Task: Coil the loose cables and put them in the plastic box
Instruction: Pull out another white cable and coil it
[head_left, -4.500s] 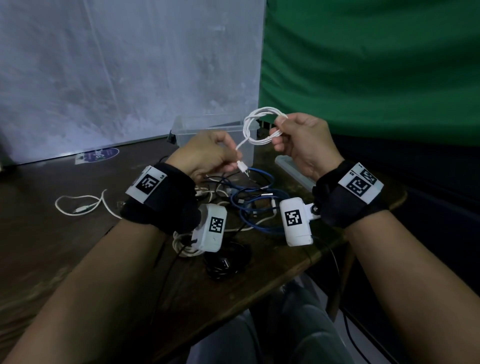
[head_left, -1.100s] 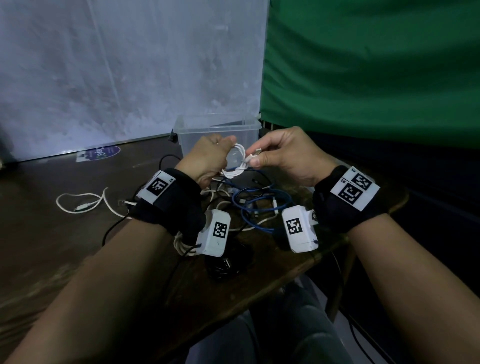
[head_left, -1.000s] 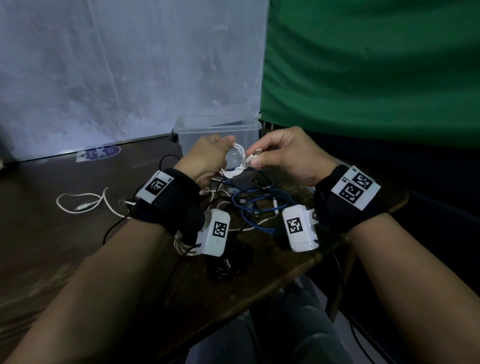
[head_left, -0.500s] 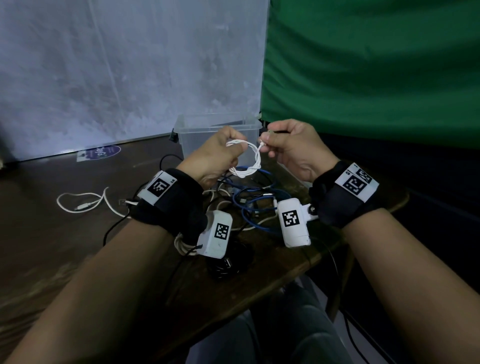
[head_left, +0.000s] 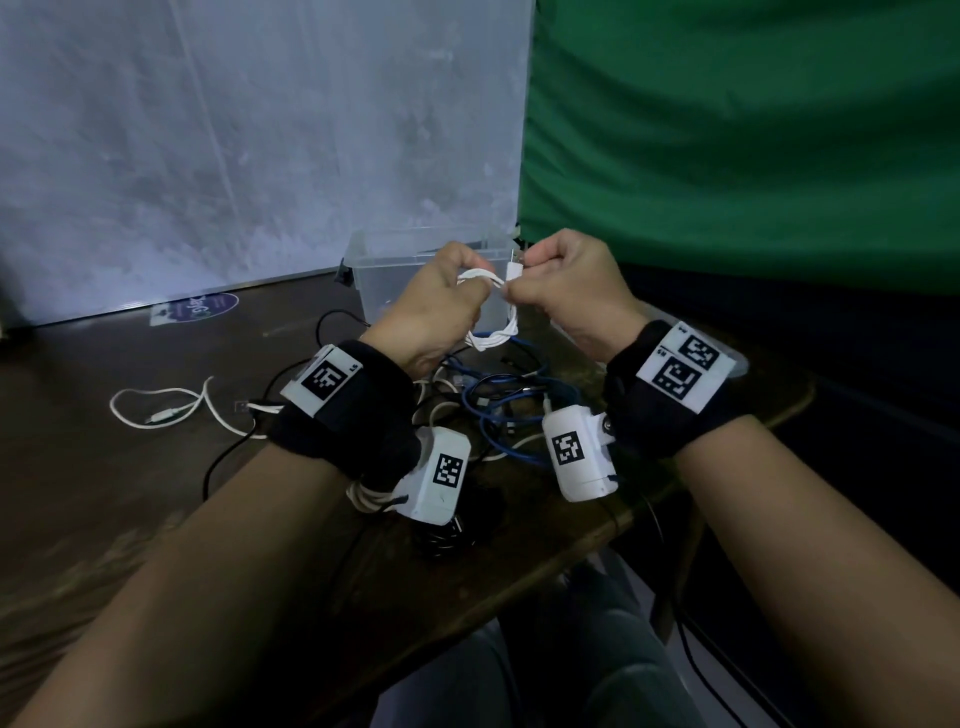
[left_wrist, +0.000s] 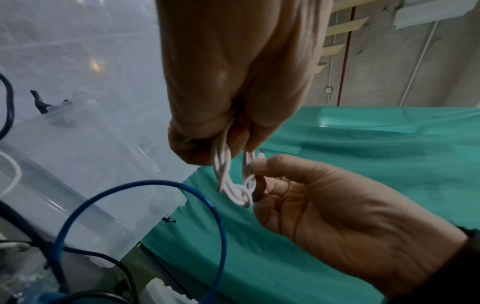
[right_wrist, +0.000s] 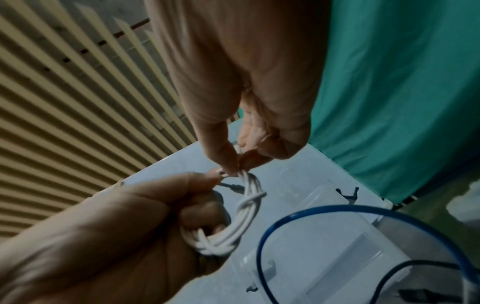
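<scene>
Head view shows me holding both hands up in front of the plastic box, working on the white cable. My left hand clenches round the bundled loops, and my right hand pinches the free end with its white plug between thumb and forefinger. The coil hangs in the air between my hands, above the table and just short of the box, not yet inside it.

From the left wrist view the tail already wraps round the loops a few times, so I judge the step in hand is securing the coil. To do it well I want to keep the left grip firm so the loops stay stacked, pull the tail snug but not hard, and tuck the plug through the ring so that it locks. Whether the plug has passed through yet I cannot quite tell, since my fingers hide it.

I should lift clear of the blue cable lying below, so nothing snags when I carry the coil to the box. A loose white cable waits at my left.
</scene>
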